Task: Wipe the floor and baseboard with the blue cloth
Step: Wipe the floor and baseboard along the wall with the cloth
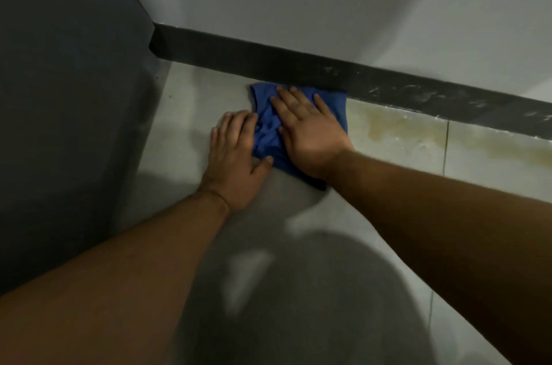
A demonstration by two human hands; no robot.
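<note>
Under the spread fingers (pixel 291 98) of the right hand (pixel 307 131) lies the blue cloth (pixel 265 137), bunched up and pressed flat on the floor (pixel 185 113). Those fingers are open and flat, not gripping. Just past the fingertips runs the dark baseboard (pixel 268 62), and the far edge of the cloth touches its bottom. The left hand (pixel 236 155) rests beside it, fingers open too, with the thumb and first finger on the near edge of the cloth and the rest on bare floor.

Off to the thumbless side of the right hand, a yellow-brown stain (pixel 397 128) spreads along the floor under the baseboard, and pale scuff marks (pixel 418 92) sit on the baseboard above it. I think the cloth could just smear that wet-looking mess further instead of lifting it. Because nothing grips the cloth, it may also slip out from under the flat hands on a hard push.
</note>
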